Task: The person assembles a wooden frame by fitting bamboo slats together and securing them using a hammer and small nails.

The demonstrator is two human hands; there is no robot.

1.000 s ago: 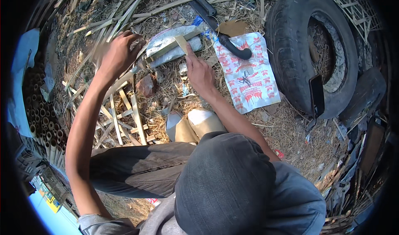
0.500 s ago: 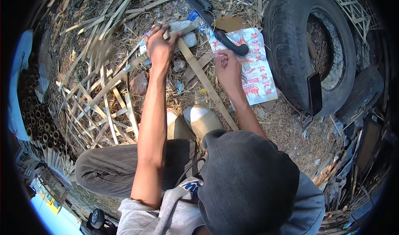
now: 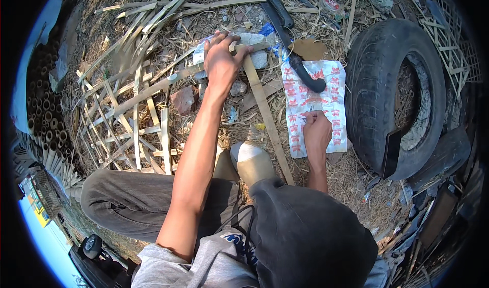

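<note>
My left hand (image 3: 221, 61) is closed over the spot where a flat bamboo strip (image 3: 266, 117) meets a longer bamboo pole (image 3: 160, 86), above a pale stone. The strip slants from under my thumb toward my shoes. My right hand (image 3: 317, 130) is low over a white paper sheet with red printing (image 3: 297, 142). Its fingertips are pinched on a thin, dark, nail-like piece (image 3: 311, 110), too small to make out fully. Just beyond that hand, a tool with a curved black handle (image 3: 308, 79) lies partly on the sheet.
A worn tyre (image 3: 374, 99) lies at the right, with a dark phone-like slab (image 3: 391, 154) against it. Left of my arm is a lattice of split bamboo (image 3: 136, 120). Stones, including a reddish one (image 3: 183, 100), lie on the straw-covered ground. Cut bamboo tubes (image 3: 48, 120) are stacked far left.
My right hand has moved from beside the black handle down onto the lower part of the paper sheet, fingers still pinched. My left hand stays on the bamboo. The whole view has shifted.
</note>
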